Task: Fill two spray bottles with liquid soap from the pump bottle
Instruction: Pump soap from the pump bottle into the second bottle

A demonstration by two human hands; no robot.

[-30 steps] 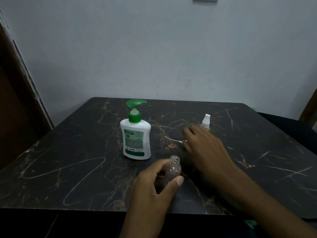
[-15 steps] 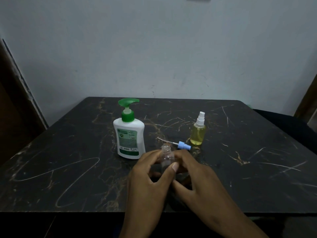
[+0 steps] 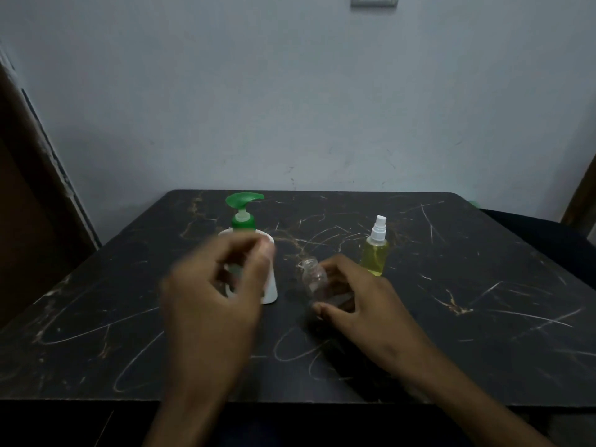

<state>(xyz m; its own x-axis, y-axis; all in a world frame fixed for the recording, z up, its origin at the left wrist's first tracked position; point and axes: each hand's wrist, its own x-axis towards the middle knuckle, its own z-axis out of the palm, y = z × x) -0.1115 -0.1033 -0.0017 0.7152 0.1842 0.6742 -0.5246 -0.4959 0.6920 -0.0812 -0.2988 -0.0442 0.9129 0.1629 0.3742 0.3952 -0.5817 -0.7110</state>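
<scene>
Right hand [image 3: 361, 298] grips one of two spray bottles [image 3: 314, 279]

Table [image 3: 483, 317]: black marble-look top, veined in gold and white, smooth with a dull sheen, scored by pale curved scratches. Pump bottle [image 3: 270, 285]: opaque white plastic body, smooth; glossy green plastic pump head and collar. Open spray bottle [image 3: 314, 280]: clear, colourless plastic, thin-walled, ribbed thread at the uncapped neck, faint highlights. Capped spray bottle [image 3: 375, 254]: clear plastic showing yellow liquid, with a white matt plastic sprayer. Wall [image 3: 290, 91]: pale painted plaster, matt, lightly scuffed. Door frame [image 3: 29, 175] at the left: dark brown wood, dull finish.
</scene>
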